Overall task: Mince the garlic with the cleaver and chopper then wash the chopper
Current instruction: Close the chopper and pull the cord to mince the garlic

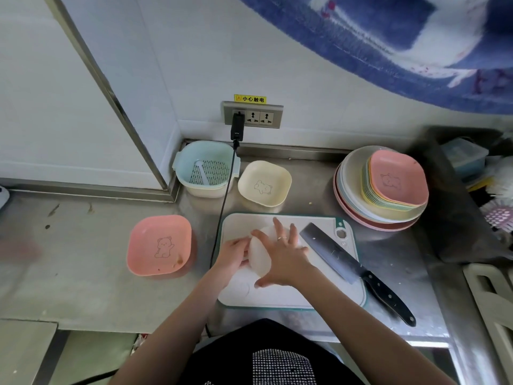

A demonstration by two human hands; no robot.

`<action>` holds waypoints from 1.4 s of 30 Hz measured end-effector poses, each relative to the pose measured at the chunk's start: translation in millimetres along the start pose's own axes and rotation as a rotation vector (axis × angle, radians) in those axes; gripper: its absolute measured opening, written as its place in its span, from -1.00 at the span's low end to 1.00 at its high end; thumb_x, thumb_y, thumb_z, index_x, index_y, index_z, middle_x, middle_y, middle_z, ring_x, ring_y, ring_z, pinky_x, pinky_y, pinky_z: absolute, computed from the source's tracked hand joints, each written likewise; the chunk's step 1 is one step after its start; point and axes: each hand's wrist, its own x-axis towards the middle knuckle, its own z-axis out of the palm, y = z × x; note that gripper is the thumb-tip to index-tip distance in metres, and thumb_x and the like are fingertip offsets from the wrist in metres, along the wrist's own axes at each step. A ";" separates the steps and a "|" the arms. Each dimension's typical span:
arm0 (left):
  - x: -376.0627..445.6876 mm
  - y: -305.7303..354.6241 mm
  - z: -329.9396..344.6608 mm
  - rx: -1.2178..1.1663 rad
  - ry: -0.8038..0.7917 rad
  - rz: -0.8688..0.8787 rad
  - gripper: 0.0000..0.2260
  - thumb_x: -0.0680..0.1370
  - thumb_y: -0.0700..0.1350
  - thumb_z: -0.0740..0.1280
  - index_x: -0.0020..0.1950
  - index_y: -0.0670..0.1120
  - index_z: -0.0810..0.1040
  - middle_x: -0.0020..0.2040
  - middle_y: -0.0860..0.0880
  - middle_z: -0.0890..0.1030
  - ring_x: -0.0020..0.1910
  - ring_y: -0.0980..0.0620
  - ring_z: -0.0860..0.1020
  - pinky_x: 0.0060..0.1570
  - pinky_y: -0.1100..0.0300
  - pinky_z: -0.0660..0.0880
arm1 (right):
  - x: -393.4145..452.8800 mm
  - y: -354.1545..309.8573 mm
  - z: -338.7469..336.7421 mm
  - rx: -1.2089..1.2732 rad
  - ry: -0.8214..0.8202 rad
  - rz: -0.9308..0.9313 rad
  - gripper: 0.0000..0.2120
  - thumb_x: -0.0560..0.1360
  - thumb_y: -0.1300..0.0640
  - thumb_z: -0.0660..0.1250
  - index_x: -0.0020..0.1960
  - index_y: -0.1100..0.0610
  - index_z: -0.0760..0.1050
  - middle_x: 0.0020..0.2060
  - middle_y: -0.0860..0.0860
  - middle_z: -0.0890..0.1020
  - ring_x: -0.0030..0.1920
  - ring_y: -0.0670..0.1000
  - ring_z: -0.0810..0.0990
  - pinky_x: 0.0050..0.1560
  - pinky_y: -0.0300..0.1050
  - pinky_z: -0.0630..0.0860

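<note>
Resting on the white cutting board [291,295], the translucent chopper [259,255] sits between both hands: left hand [234,252] grips its side, right hand [283,257] presses on top with fingers spread, cleaver [333,254] lying just beside

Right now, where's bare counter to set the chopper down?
Bare steel left of the pink bowl, and between the cutting board and the plate stack. The board is crowded: both hands on the chopper, cleaver alongside.

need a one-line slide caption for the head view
Both hands work a white chopper on the cutting board; cleaver lies beside.
</note>
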 end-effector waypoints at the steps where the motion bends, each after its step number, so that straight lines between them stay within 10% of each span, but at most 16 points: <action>1: 1.2 1.8 2.3 0.005 0.011 0.009 -0.81 0.64 -0.12 0.17 -0.05 -0.05 0.57 -0.15 0.00 0.62 -0.10 0.02 0.58 -0.18 0.26 0.49 | 2.5 -4.8 0.2 -0.014 0.005 0.049 0.08 0.21 -0.27 0.50 0.45 -0.32 -0.20 0.50 0.04 -0.29 0.45 0.36 -0.18 0.19 0.34 0.36; 6: 9.1 15.1 8.0 0.070 0.080 -0.019 -0.82 0.61 -0.07 0.20 0.03 -0.06 0.60 0.02 -0.02 0.60 0.01 -0.02 0.52 0.01 0.18 0.36 | 10.9 -26.5 -3.9 0.080 0.073 0.247 0.02 0.20 -0.30 0.43 0.41 -0.25 -0.18 0.44 0.11 -0.04 0.33 0.29 0.10 -0.02 0.23 0.48; 11: 2.8 6.8 -0.5 -0.388 -0.022 -0.045 -0.73 0.65 -0.02 0.15 -0.02 -0.11 0.59 -0.08 -0.05 0.66 -0.12 0.07 0.57 -0.11 0.23 0.46 | 4.9 -9.8 -12.4 0.497 0.141 0.227 -0.08 0.19 -0.30 0.43 0.38 -0.29 -0.04 0.35 0.07 0.13 0.32 0.25 0.18 0.18 0.11 0.39; 14: -1.6 11.7 2.5 -0.543 -0.235 -0.067 -0.57 0.61 0.18 0.12 0.17 -0.11 0.57 0.02 -0.08 0.68 0.03 -0.02 0.62 0.17 0.03 0.47 | -1.9 -11.7 -35.3 0.618 0.153 0.040 -0.13 0.23 -0.25 0.44 0.38 -0.31 0.00 0.33 0.01 0.19 0.29 0.19 0.21 0.16 0.01 0.32; 17: -2.3 24.3 7.6 -0.619 -0.370 -0.220 -0.41 0.48 0.36 0.17 0.27 -0.04 0.53 0.21 -0.15 0.60 0.21 -0.18 0.55 0.30 -0.28 0.30 | -5.2 -11.6 -52.5 0.546 0.167 -0.056 -0.09 0.23 -0.25 0.44 0.40 -0.38 -0.05 0.41 -0.03 0.11 0.38 0.15 0.10 0.29 0.12 0.31; 25: 4.1 37.3 4.7 -0.535 -0.441 -0.262 -0.53 0.49 0.24 0.18 0.08 -0.10 0.64 -0.02 -0.16 0.65 -0.11 -0.17 0.64 -0.23 0.00 0.57 | -19.0 4.0 -63.0 0.312 0.197 -0.361 -0.04 0.18 -0.15 0.53 0.41 -0.38 0.04 0.41 -0.12 0.04 0.41 0.02 -0.01 0.35 0.08 0.30; 31: 19.0 37.8 -8.8 -0.374 -0.579 -0.289 -0.54 0.50 0.19 0.21 0.25 -0.08 0.53 0.21 -0.20 0.54 0.14 -0.25 0.53 -0.10 -0.14 0.52 | -21.7 1.0 -77.2 0.116 0.163 -0.499 -0.04 0.19 -0.23 0.51 0.40 -0.43 0.00 0.45 -0.11 0.00 0.44 0.12 -0.04 0.33 0.14 0.30; 35: 17.4 61.4 -12.2 -0.152 -0.576 -0.356 -0.56 0.41 0.20 0.27 0.10 -0.06 0.64 0.02 -0.18 0.64 -0.02 -0.23 0.61 -0.08 -0.16 0.52 | -16.2 8.7 -79.8 0.006 0.195 -0.598 -0.06 0.17 -0.26 0.51 0.41 -0.39 0.06 0.46 -0.10 0.03 0.46 0.12 -0.08 0.37 0.12 0.17; 39: 11.8 72.0 7.3 -0.459 -0.488 -0.158 -0.56 0.46 0.21 0.21 0.07 -0.10 0.62 -0.10 -0.13 0.66 -0.14 -0.13 0.65 -0.09 0.04 0.51 | -7.5 7.9 -68.3 0.369 0.346 -0.406 -0.10 0.16 -0.28 0.45 0.40 -0.36 0.09 0.43 -0.14 0.05 0.41 0.12 0.07 0.38 0.12 0.26; 42: 21.4 61.8 26.8 -0.675 -0.463 -0.034 -0.39 0.50 0.26 0.13 0.33 -0.15 0.48 0.25 -0.17 0.53 0.23 -0.18 0.52 0.15 -0.10 0.48 | 1.2 -3.2 -70.3 0.855 0.357 -0.125 -0.18 0.15 -0.38 0.30 0.37 -0.35 0.16 0.35 -0.11 0.27 0.36 0.08 0.25 0.38 0.12 0.28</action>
